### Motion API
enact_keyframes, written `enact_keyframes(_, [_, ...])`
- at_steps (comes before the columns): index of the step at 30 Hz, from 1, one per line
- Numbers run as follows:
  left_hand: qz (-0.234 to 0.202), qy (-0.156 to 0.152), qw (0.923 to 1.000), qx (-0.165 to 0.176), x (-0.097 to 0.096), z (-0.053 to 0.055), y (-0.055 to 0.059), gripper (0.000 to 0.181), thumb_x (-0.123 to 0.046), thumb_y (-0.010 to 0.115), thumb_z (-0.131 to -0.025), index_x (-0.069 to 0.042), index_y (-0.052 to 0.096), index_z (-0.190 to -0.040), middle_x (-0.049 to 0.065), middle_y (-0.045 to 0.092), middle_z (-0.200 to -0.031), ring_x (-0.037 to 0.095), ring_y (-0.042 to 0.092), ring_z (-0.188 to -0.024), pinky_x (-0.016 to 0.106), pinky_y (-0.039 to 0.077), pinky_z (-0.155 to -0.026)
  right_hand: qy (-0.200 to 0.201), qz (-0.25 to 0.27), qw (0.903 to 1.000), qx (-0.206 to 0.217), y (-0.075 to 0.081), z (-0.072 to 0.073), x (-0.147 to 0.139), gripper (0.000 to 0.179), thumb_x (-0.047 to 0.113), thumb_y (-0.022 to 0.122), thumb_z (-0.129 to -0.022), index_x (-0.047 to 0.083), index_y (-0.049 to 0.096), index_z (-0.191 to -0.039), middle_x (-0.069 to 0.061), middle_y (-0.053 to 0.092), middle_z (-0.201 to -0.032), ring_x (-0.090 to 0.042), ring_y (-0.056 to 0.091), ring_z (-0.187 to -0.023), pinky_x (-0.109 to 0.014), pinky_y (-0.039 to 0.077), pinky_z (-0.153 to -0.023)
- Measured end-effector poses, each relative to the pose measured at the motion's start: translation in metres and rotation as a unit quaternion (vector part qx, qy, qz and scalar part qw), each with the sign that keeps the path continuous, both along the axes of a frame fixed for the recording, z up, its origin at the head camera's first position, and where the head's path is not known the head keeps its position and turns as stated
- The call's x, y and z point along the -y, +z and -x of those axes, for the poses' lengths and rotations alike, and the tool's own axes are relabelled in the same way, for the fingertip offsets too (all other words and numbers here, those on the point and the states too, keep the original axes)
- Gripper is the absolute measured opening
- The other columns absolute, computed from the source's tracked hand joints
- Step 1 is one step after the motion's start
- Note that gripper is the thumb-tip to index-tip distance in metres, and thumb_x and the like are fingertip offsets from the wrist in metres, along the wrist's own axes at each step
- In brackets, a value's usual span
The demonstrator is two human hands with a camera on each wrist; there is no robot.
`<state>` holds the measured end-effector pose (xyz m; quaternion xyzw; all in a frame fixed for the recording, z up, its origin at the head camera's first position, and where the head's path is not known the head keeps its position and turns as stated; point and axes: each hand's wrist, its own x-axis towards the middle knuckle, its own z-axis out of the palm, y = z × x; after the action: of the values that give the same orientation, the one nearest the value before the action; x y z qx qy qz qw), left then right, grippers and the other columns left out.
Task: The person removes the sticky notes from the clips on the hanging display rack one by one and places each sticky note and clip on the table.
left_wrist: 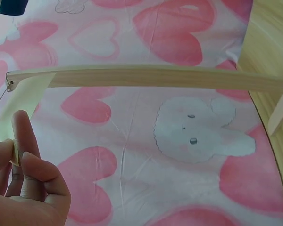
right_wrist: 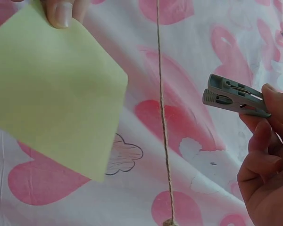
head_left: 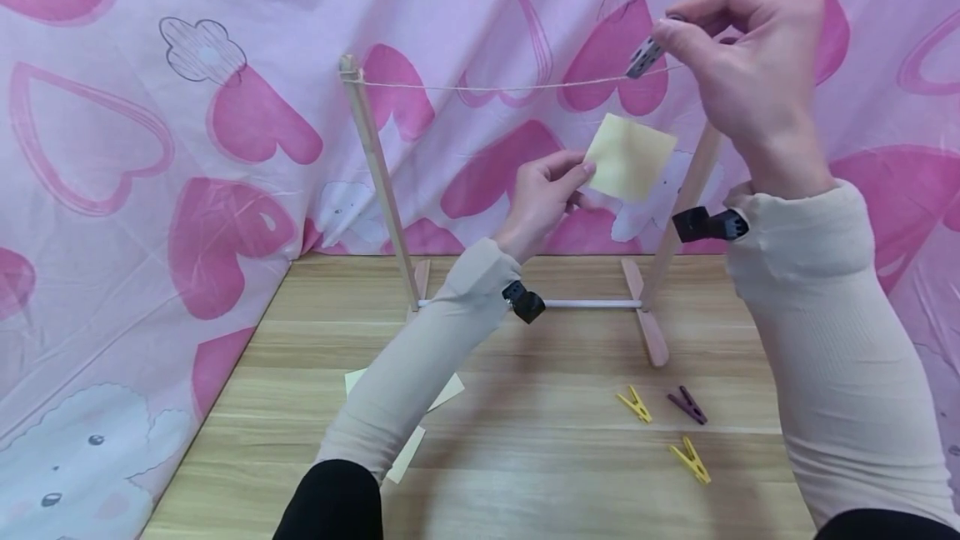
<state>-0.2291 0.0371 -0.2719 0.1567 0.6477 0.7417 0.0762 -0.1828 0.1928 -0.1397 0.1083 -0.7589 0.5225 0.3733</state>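
Note:
My left hand (head_left: 542,197) pinches a square pale yellow paper note (head_left: 632,158) by its left corner, below the string. Raised at the upper right, my right hand (head_left: 761,65) pinches a grey clothespin (head_left: 643,57) between thumb and fingers. In the head view the clothespin's nose overlaps the string (head_left: 480,88), which is tied between two wooden posts. The right wrist view has the note (right_wrist: 61,94) on one side of the string and the clothespin (right_wrist: 236,96) on the other. Seen by the left wrist, the note (left_wrist: 26,96) overlaps one post's upper end.
A left post (head_left: 381,182) and right post (head_left: 686,190) are joined low by a white rod (head_left: 592,303). Two yellow clothespins and a purple clothespin (head_left: 687,405) lie front right on the wooden table (head_left: 540,457). More paper notes (head_left: 407,454) lie partly under my left arm.

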Motion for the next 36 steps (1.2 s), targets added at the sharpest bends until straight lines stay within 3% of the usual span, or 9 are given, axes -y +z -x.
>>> enact_keyframes(8, [0.012, 0.008, 0.9986, -0.050, 0.023, -0.003, -0.003, 0.027, -0.014, 0.064, -0.093, -0.006, 0.069, -0.118, 0.007, 0.069, -0.082, 0.014, 0.063, -0.054, 0.019, 0.046, -0.055, 0.032, 0.059, 0.9976, -0.016, 0.000, -0.014, 0.000, 0.009, 0.001, 0.076, -0.077, -0.002, 0.076, -0.085, 0.003, 0.071, -0.070, -0.009, 0.061, -0.061, -0.019, 0.037, -0.053])
enact_keyframes(12, [0.022, 0.011, 0.9972, -0.071, 0.039, -0.005, -0.003, 0.027, -0.015, 0.064, -0.093, -0.007, 0.069, -0.119, 0.007, 0.070, -0.084, 0.015, 0.062, -0.054, 0.023, 0.050, -0.058, 0.037, 0.071, 0.9960, -0.040, -0.002, -0.018, -0.002, 0.011, 0.000, 0.076, -0.075, -0.006, 0.074, -0.085, 0.000, 0.072, -0.071, -0.010, 0.058, -0.059, -0.018, 0.037, -0.051])
enact_keyframes(15, [0.031, 0.017, 0.9962, -0.080, 0.051, -0.009, -0.002, 0.027, -0.015, 0.063, -0.094, -0.007, 0.068, -0.119, 0.008, 0.070, -0.084, 0.015, 0.062, -0.054, 0.024, 0.048, -0.058, 0.027, 0.063, 0.9961, -0.055, -0.004, -0.020, -0.004, 0.014, 0.001, 0.077, -0.075, -0.008, 0.073, -0.085, -0.001, 0.072, -0.072, -0.009, 0.055, -0.057, -0.016, 0.038, -0.051])
enact_keyframes(17, [0.034, 0.023, 0.9955, -0.086, 0.058, -0.012, -0.002, 0.026, -0.013, 0.062, -0.094, -0.007, 0.068, -0.118, 0.008, 0.069, -0.081, 0.015, 0.061, -0.053, 0.023, 0.046, -0.057, 0.041, 0.082, 0.9938, -0.063, -0.006, -0.022, -0.005, 0.015, -0.001, 0.077, -0.074, -0.011, 0.072, -0.084, -0.004, 0.072, -0.071, -0.009, 0.053, -0.056, -0.016, 0.037, -0.050])
enact_keyframes(23, [0.044, 0.035, 0.9926, -0.108, 0.076, -0.022, 0.000, 0.025, -0.011, 0.056, -0.097, -0.004, 0.065, -0.119, 0.004, 0.061, -0.073, 0.016, 0.059, -0.051, 0.024, 0.043, -0.056, 0.027, 0.040, 0.9940, -0.099, -0.015, -0.028, -0.010, 0.013, 0.000, 0.074, -0.077, -0.011, 0.072, -0.084, -0.003, 0.071, -0.070, -0.011, 0.050, -0.053, -0.018, 0.038, -0.051])
enact_keyframes(26, [0.057, 0.031, 0.9908, -0.119, 0.086, -0.026, 0.000, 0.026, -0.011, 0.054, -0.098, -0.004, 0.063, -0.121, 0.005, 0.058, -0.074, 0.017, 0.057, -0.051, 0.025, 0.043, -0.056, 0.019, 0.035, 0.9948, -0.094, -0.019, -0.032, -0.012, 0.014, 0.001, 0.074, -0.078, -0.011, 0.072, -0.086, -0.002, 0.071, -0.071, -0.012, 0.053, -0.057, -0.020, 0.040, -0.053])
enact_keyframes(32, [0.090, 0.020, 0.9905, -0.102, 0.105, -0.037, -0.005, 0.027, -0.013, 0.053, -0.098, -0.004, 0.062, -0.122, 0.006, 0.060, -0.083, 0.017, 0.056, -0.054, 0.026, 0.050, -0.057, 0.023, 0.038, 0.9937, -0.103, -0.031, -0.040, -0.019, 0.018, 0.001, 0.074, -0.078, -0.014, 0.070, -0.087, -0.010, 0.073, -0.082, -0.014, 0.059, -0.065, -0.017, 0.050, -0.061])
enact_keyframes(36, [0.108, 0.020, 0.9898, -0.091, 0.114, -0.042, -0.011, 0.028, -0.012, 0.053, -0.098, -0.003, 0.061, -0.124, 0.007, 0.058, -0.083, 0.016, 0.054, -0.053, 0.026, 0.052, -0.057, 0.044, 0.083, 0.9901, -0.104, -0.042, -0.046, -0.026, 0.020, -0.003, 0.076, -0.076, -0.019, 0.067, -0.086, -0.011, 0.072, -0.079, -0.013, 0.061, -0.065, -0.017, 0.052, -0.064])
